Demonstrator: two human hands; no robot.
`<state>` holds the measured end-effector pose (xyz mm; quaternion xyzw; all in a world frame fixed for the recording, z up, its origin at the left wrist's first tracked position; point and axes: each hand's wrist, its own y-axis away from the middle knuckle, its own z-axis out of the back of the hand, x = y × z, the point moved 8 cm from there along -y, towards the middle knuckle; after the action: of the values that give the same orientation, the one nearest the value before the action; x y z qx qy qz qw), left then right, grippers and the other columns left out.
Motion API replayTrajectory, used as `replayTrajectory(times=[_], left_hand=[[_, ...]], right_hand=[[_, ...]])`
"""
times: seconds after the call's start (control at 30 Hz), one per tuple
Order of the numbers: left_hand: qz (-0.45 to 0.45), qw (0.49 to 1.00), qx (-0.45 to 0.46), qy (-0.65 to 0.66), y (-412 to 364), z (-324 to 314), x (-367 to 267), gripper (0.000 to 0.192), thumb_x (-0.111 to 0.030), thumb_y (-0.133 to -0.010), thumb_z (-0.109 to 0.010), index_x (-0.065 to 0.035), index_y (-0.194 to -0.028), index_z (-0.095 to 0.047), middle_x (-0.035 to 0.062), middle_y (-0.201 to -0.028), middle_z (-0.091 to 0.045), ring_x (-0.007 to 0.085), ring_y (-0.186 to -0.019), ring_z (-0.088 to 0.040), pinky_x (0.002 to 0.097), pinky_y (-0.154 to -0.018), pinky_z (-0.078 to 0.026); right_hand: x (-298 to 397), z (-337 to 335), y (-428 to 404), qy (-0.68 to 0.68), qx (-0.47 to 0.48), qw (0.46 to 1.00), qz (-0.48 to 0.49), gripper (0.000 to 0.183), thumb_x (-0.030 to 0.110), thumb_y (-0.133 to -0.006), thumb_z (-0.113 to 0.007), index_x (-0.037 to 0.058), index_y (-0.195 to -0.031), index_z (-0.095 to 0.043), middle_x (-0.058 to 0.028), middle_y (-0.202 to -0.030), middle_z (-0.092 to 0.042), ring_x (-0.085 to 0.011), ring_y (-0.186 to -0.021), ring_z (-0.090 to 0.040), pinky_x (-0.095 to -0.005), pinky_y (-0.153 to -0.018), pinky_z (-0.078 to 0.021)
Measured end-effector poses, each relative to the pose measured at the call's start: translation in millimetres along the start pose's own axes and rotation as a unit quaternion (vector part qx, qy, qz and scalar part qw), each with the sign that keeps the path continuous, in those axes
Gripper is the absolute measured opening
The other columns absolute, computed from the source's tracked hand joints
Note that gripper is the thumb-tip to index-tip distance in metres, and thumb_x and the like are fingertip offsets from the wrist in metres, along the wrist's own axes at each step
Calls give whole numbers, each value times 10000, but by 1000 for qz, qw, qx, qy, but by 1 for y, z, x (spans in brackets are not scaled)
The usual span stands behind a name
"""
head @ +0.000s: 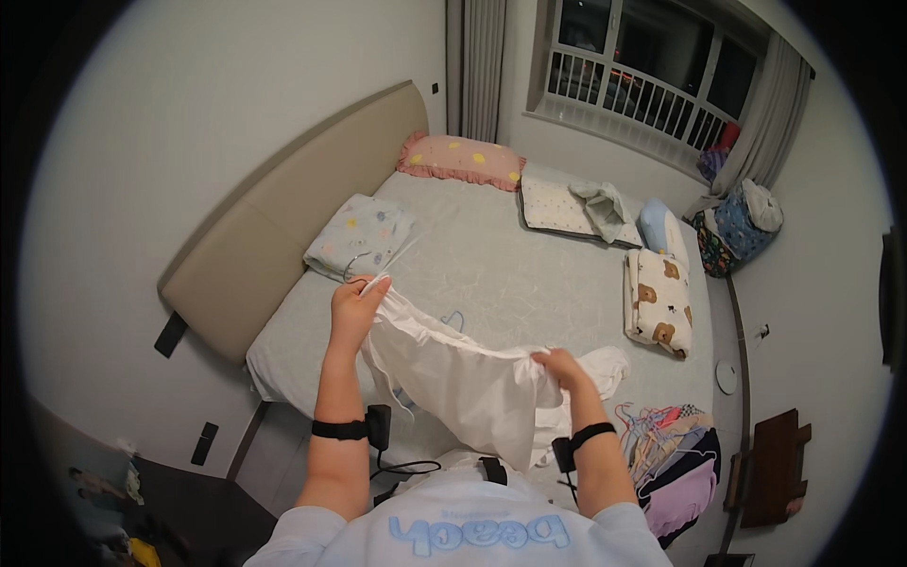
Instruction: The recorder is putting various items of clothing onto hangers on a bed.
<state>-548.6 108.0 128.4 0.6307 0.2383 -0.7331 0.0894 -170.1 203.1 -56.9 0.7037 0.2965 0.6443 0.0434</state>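
A white garment point(453, 383) of thin fabric hangs stretched between my two hands in front of my body. My left hand point(360, 306) grips one end of its gathered edge. A curved metal hanger hook point(352, 264) rises beside that hand; what it belongs to is mostly hidden. My right hand point(563, 370) pinches the edge at the other end. More white fabric point(604, 370) lies on the bed just beyond my right hand. Part of a blue clothes hanger point(453, 320) shows on the sheet behind the garment.
The bed point(489, 262) has a beige headboard point(283, 220) on the left. It bears a pink ruffled pillow point(464, 159), a folded floral quilt point(361, 234), a dotted mat point(553, 205) and a bear-print folded blanket point(659, 301). Clothes on hangers point(673, 461) are heaped at the right.
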Motion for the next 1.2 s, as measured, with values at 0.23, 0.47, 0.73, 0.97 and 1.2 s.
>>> replayTrajectory(times=[0.23, 0.47, 0.73, 0.97, 1.2], left_hand=[[56, 996, 66, 19, 14, -42, -1, 203, -186, -763, -711, -1, -728, -633, -16, -666, -555, 53, -620, -463, 217, -561, -376], [49, 949, 312, 16, 38, -95, 11, 221, -217, -733, -732, -14, -713, -649, -5, -666, -588, 74, -619, -487, 223, -546, -387], [-36, 865, 418, -275, 65, -200, 22, 410, -394, -778, -627, 0, -663, -612, 87, -537, -521, 172, -502, -476, 303, -501, -380], [-110, 927, 242, -266, 52, -229, 4, 438, -437, -796, -566, -33, -629, -579, 142, -580, -556, 300, -557, -543, 379, -487, -381], [-110, 874, 449, -149, 83, -283, -42, 395, -386, -805, -605, -14, -674, -605, 96, -505, -482, 203, -463, -448, 333, -464, -353]], right_hand=[[51, 1, 39, 462, -5, 880, 109, 395, 269, -741, -685, 27, -1044, -611, -105, -997, -637, -212, -969, -580, -313, -816, -456], [33, 81, 34, 163, -178, 969, 51, 440, 389, -841, -508, -26, -949, -608, -66, -856, -581, -152, -750, -501, -293, -631, -411], [62, 109, 98, 213, -230, 936, 162, 363, 306, -863, -475, -33, -900, -599, -28, -814, -563, -117, -765, -482, -257, -691, -403], [87, 129, 149, 67, -262, 933, 236, 349, 301, -907, -442, -17, -941, -581, -21, -839, -560, -97, -784, -482, -232, -721, -390], [115, 146, 195, 30, -265, 902, 339, 320, 258, -931, -407, -2, -961, -592, -46, -848, -583, -103, -780, -513, -250, -705, -417]])
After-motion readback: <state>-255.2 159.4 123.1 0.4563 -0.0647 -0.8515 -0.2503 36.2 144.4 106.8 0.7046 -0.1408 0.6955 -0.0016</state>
